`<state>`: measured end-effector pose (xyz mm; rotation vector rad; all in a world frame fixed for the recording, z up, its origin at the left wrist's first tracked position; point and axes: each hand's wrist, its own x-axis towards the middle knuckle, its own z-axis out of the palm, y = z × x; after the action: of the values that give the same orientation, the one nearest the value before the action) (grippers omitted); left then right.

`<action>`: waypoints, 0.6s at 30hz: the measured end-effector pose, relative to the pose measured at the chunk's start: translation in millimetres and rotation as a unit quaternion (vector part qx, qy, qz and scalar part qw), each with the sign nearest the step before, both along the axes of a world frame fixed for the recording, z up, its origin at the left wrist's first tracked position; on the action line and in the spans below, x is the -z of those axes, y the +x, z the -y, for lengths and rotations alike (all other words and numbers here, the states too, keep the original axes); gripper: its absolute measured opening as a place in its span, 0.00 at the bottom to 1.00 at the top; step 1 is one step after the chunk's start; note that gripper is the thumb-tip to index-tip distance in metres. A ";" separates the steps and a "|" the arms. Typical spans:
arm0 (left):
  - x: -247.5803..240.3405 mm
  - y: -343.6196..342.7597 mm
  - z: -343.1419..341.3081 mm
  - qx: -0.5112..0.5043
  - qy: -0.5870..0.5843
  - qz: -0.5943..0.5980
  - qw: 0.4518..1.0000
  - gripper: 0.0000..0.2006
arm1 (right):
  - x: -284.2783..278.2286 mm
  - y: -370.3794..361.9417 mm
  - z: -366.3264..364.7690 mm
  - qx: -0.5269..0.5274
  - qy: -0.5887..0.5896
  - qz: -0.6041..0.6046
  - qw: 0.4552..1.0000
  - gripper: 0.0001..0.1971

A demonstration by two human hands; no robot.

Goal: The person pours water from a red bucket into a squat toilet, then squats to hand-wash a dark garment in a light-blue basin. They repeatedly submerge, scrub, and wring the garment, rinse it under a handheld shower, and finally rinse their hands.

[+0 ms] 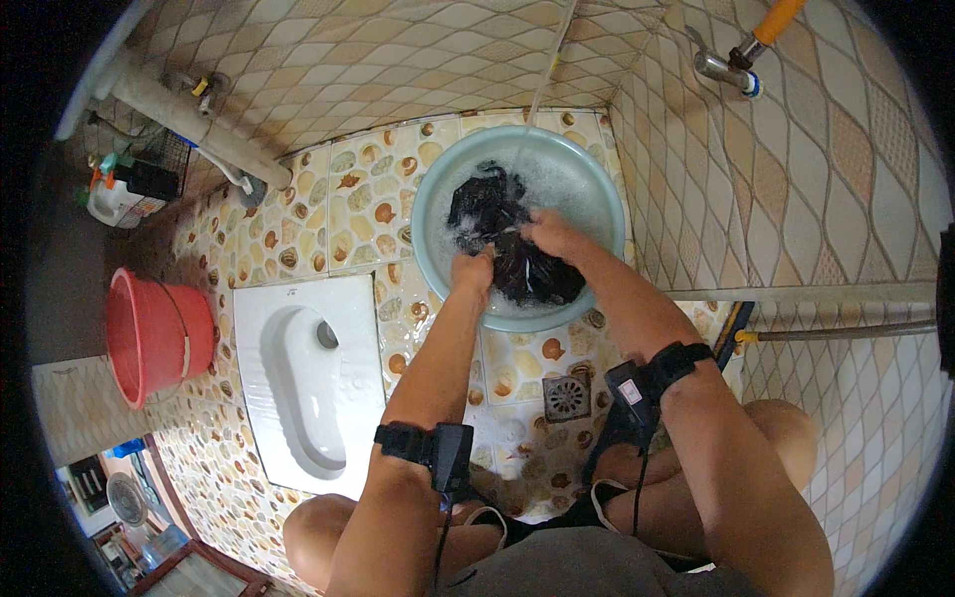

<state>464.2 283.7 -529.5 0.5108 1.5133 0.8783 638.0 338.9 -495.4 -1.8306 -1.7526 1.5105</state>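
**Both hands in the washbasin**

A person squatted on the shell-patterned floor [348, 189], both fists closed on a dark wet garment [502, 239] lying in a pale green basin [597, 189] of soapy water. The left hand [474, 271] gripped the cloth at its seven o'clock edge; the right hand [550, 235] clutched it near the middle, the two hands near each other. A thin stream of water fell into the basin at twelve o'clock. A white squat toilet [308, 378] sat at the basin's eight o'clock, a red bucket [154, 333] beyond it at nine. A floor drain [566, 397] lay just below the basin at six.
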 end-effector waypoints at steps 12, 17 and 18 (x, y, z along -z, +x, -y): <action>-175.4 -79.9 -41.5 -0.132 0.257 0.121 0.950 0.11 | -164.8 56.8 -7.4 0.155 0.100 -0.336 0.923 0.14; -226.9 -101.2 -40.7 -0.101 0.297 0.078 0.946 0.10 | -198.2 60.8 -9.2 0.231 0.168 -0.378 0.880 0.10; -226.2 -99.8 -39.7 -0.087 0.320 0.067 0.941 0.10 | -191.7 60.4 -11.9 0.195 0.182 -0.296 0.917 0.09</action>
<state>364.4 323.4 -303.3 0.7725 1.1367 1.5282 698.3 350.8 -303.8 -1.2566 -1.1888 1.2814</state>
